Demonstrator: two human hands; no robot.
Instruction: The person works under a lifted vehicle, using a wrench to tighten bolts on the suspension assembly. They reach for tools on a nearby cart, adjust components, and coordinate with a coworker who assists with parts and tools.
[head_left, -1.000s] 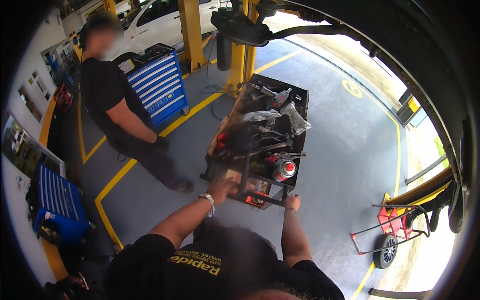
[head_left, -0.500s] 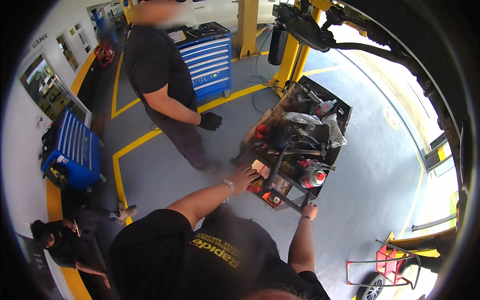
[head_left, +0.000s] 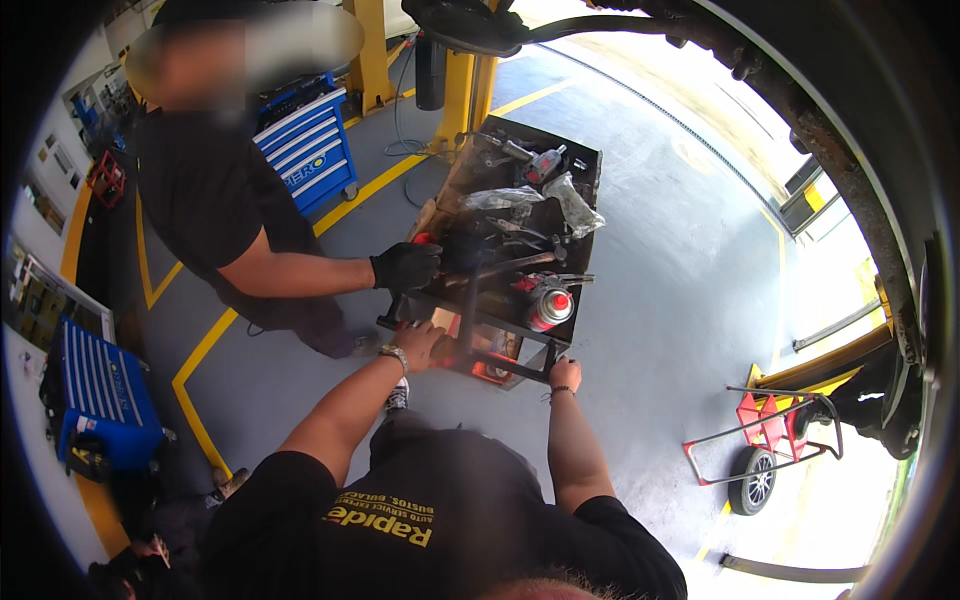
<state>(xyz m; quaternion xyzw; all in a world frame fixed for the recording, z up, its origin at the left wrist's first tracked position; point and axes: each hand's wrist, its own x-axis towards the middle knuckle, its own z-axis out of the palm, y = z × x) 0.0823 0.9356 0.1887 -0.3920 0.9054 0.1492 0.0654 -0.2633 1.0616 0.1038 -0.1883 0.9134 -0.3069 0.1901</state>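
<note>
A dark tool cart (head_left: 590, 165) stands in front of me, with a black handle bar (head_left: 510, 368) along its near end. My right hand (head_left: 565, 374) is closed around the bar's right end. Farther left, my left hand (head_left: 425, 343) has its fingers curled over the same bar, partly blurred. On the cart's top are a hammer (head_left: 510, 265), a spray can (head_left: 550, 309) with a red cap, pliers (head_left: 517, 227), clear plastic bags (head_left: 575, 205) and an impact wrench (head_left: 545, 164). A dark upright post (head_left: 470, 305) rises near the bar. Below, the lower shelf holds an orange-red item (head_left: 492, 371).
A co-worker (head_left: 205, 190) stands at the left, a black-gloved hand (head_left: 407, 266) at the cart's left edge. Blue tool cabinets (head_left: 310, 150) stand beyond and at far left. Yellow lift posts (head_left: 465, 95) rise behind. A red rack and wheel (head_left: 752, 480) are at right; vehicle parts hang overhead.
The cart and both my hands appear farther left in view. My left hand has come onto the handle bar. The co-worker's gloved hand has moved to the cart's edge.
</note>
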